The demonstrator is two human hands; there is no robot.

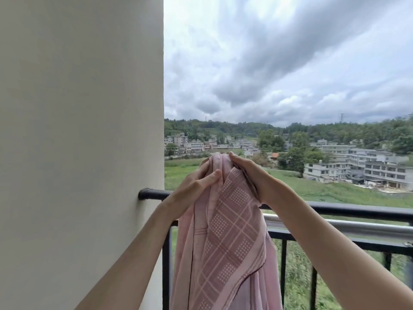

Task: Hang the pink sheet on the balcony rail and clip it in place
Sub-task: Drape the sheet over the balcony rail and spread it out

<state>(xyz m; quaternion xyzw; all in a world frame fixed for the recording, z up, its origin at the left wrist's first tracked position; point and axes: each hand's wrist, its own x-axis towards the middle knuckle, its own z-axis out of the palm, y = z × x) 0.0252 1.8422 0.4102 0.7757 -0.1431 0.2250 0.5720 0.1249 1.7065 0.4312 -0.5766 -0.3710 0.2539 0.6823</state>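
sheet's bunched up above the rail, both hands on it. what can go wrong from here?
1. The sheet is gathered in a bunch by the left hand and right hand, held above the rail; if a grip slips as it goes over, it could drop outside, with open ground below.
2. Draped still bunched, it may hang unevenly and slide off.
3. No clip is visible, and both hands are occupied; heavy clouds suggest wind could lift it unclipped.

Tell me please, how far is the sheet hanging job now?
Early stage. Done: nothing hangs yet. In hand: left hand and right hand both grip the bunched pink sheet above the black rail. Left: drape it over, then clip; no clips are visible.
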